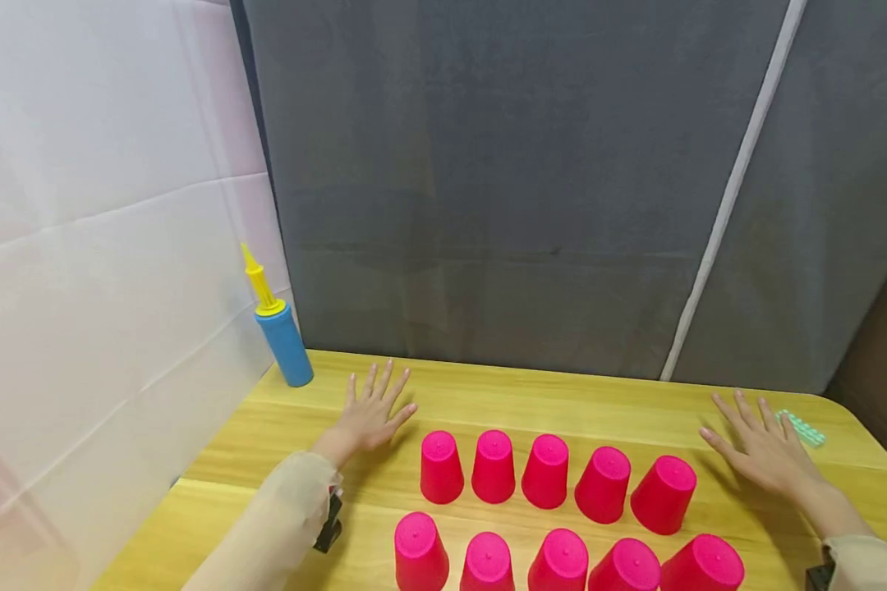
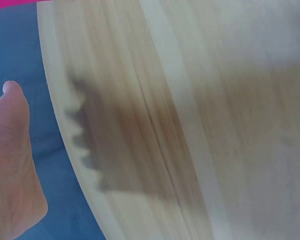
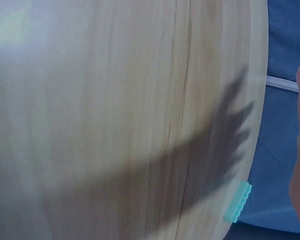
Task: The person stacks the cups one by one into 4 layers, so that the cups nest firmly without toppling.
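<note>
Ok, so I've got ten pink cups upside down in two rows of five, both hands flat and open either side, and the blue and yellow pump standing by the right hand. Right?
Not quite. The head view shows the pump by the left hand, not the right hand. The rest holds: ten upturned pink cups in two rows of five, both hands open on the table.

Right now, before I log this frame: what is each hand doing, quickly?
Left hand: open, fingers spread, flat over the table, holding nothing.
Right hand: open, fingers spread, holding nothing, beside the pink cups.
</note>
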